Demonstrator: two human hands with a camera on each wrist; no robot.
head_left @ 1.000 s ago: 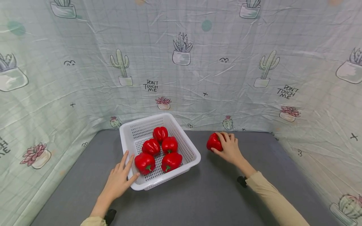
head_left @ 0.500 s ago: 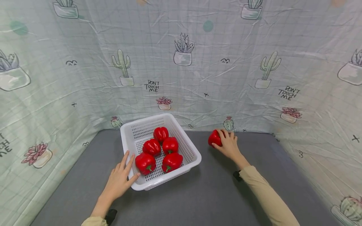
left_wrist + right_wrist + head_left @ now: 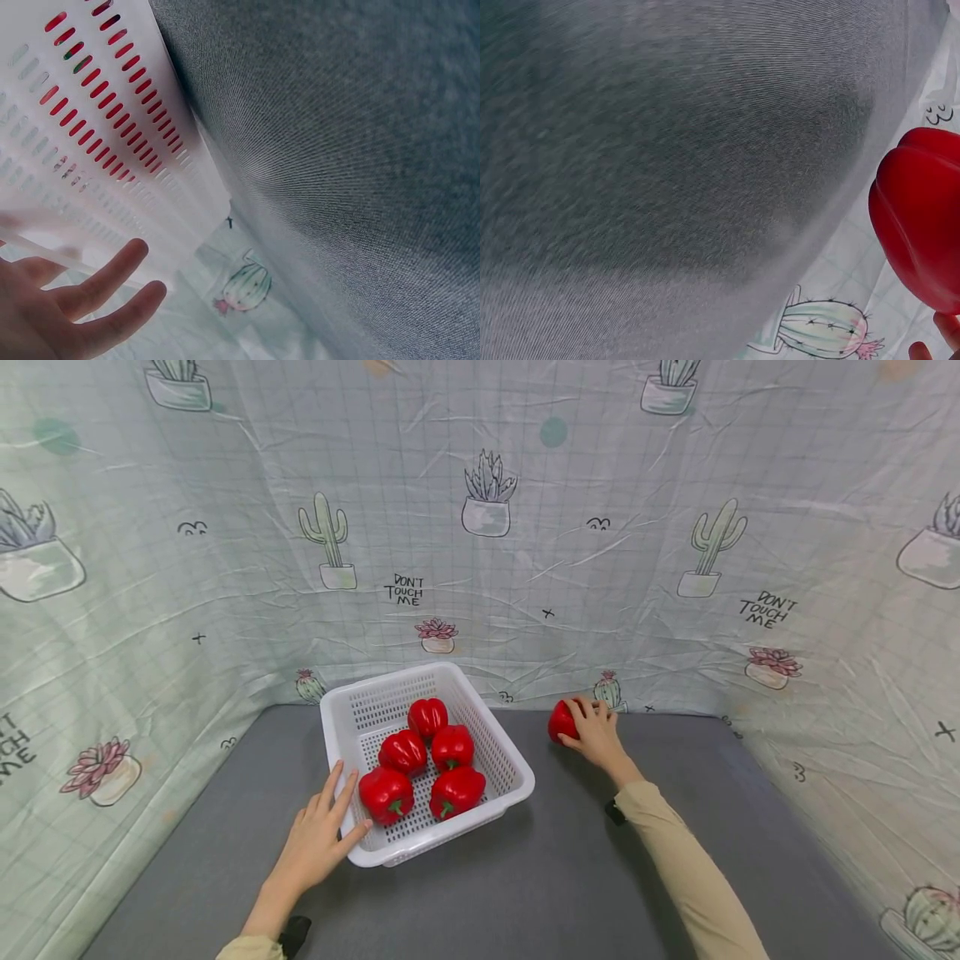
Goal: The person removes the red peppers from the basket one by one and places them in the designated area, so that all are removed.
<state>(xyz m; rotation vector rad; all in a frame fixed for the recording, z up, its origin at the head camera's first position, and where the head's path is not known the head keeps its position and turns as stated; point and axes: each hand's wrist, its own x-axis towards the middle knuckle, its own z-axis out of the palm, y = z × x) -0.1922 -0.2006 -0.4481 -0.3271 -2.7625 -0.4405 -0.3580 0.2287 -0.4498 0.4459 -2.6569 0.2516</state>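
My right hand (image 3: pixel 600 737) grips a red bell pepper (image 3: pixel 561 723) to the right of the basket, near the back of the table. In the right wrist view that bell pepper (image 3: pixel 922 217) fills the right edge, with only a bit of the fingers (image 3: pixel 946 330) below it. With fingers spread, my left hand (image 3: pixel 313 835) rests on the left rim of a white perforated basket (image 3: pixel 517 785). Inside the basket lie several red bell peppers (image 3: pixel 386 793). The left wrist view shows the left hand (image 3: pixel 67 311) beside the basket's slotted wall (image 3: pixel 180 217), red showing through the slots.
A dark grey cloth-like surface (image 3: pixel 510 893) covers the table. Behind and at both sides hangs a pale curtain (image 3: pixel 480 568) printed with cacti and potted plants. The basket stands left of the middle, turned at an angle.
My right hand, holding the bell pepper, has shifted a little toward the back and the left. The left hand and the basket stay put.
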